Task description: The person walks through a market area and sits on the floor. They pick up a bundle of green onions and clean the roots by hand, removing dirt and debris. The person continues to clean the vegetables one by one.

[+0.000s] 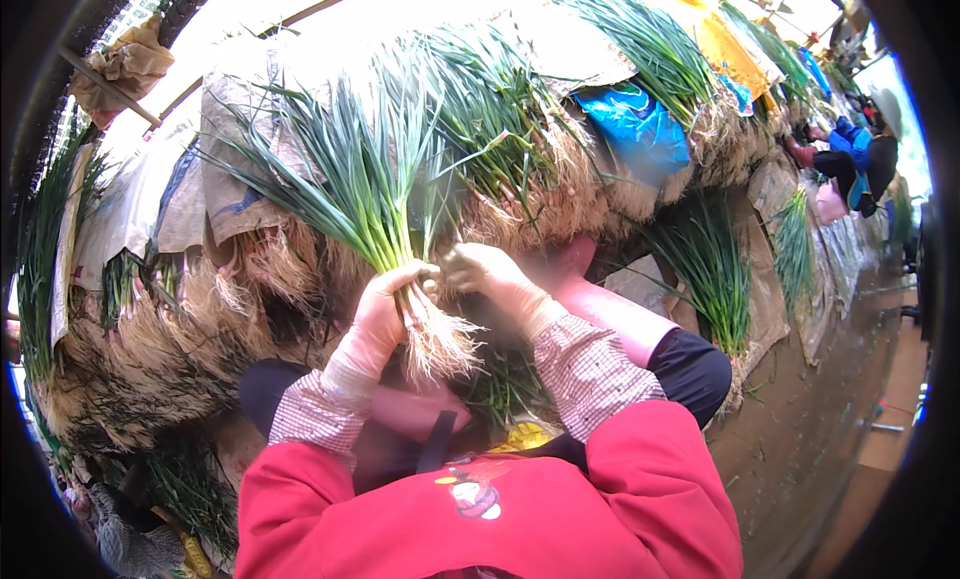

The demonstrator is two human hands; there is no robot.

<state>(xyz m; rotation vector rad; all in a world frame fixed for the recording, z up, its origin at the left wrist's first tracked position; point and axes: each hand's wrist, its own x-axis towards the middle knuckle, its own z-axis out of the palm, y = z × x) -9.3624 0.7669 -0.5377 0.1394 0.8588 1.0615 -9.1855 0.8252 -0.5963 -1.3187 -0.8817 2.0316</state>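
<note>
My left hand, in a pale glove, is closed around the lower stems of a bunch of green onions. The long green leaves fan up and to the left, and the pale roots hang below the fist. Just to the right of the bunch is my right hand, also gloved, with its fingers bent near the stems. Blur hides whether it pinches a stalk or leaf. Behind both hands lies a long heap of more green onions with shaggy roots facing me.
Woven sacks and a blue plastic bag lie over parts of the heap. Another bunch of green onions rests on sacking at my right, beside brown ground. Further off at the right is another person. Loose green leaves lie between my legs.
</note>
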